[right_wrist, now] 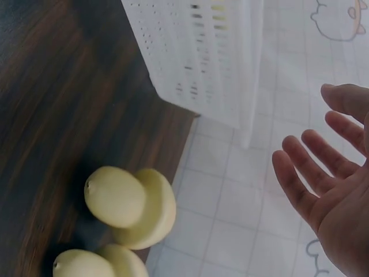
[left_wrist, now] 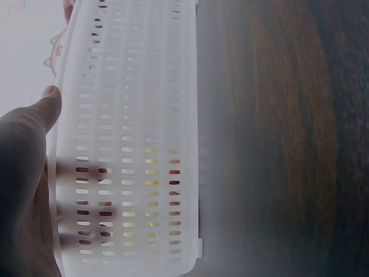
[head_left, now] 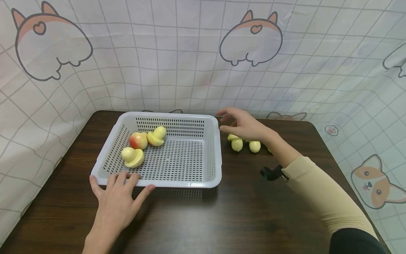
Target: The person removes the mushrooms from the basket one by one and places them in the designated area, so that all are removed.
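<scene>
My left hand (head_left: 115, 201) holds the near rim of a white perforated plastic basket (head_left: 190, 184), its fingers hooked over the edge. The left wrist view shows the thumb (left_wrist: 46, 109) at the rim and dark finger shapes through the slots. In the basket's left part lie a red-and-yellow peach-like fruit (head_left: 138, 140) and two pale yellow, two-lobed fruit-like pieces, one nearer (head_left: 132, 157) and one farther (head_left: 157, 136). My right hand (head_left: 242, 123) hovers beside the basket's far right corner, fingers spread and holding nothing. Below it, more yellow two-lobed pieces (right_wrist: 130, 202) lie on the table.
The dark wooden table (head_left: 190, 222) carries everything. A white checked cloth with cartoon dogs (head_left: 177, 70) hangs behind it and at both sides. A dark strap with a buckle (head_left: 272, 173) sticks out from the right wrist. The right forearm partly covers another yellow piece (head_left: 269, 150).
</scene>
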Available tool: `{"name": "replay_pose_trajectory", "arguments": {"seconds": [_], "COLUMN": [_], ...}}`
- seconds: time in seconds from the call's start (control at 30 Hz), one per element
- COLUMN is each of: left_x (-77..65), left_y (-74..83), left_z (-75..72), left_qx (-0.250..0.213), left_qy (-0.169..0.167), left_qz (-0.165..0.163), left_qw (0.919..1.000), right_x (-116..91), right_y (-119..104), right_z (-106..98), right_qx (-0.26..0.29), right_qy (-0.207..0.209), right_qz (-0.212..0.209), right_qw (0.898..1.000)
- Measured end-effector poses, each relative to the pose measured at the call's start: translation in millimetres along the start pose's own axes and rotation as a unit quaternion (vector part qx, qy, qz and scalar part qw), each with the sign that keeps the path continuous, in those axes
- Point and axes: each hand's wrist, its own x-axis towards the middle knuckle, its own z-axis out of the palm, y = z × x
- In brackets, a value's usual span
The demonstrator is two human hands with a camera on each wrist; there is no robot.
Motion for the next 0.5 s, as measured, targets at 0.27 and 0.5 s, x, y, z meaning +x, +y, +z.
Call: {"name": "replay_pose_trajectory", "arguments": {"seconds": [0.27,0.5], "left_x": [0.7,0.5], "left_y": [0.4,0.5], "left_z": [-0.2,-0.1], "left_qx": [0.001,0.001], "left_qy": [-0.001,-0.003], "left_qz": [-0.001,-0.003], "left_qw": [1.0000,1.0000], "right_x": [12.2,18.8], "right_y": [-5.1,-11.1], "right_z": [13.2,23.9], "right_qx": [-0.006,-0.018], "right_qy": [-0.036,-0.047], "right_qz": [-0.024,-0.035], "right_qw": [0.999,0.998]}}
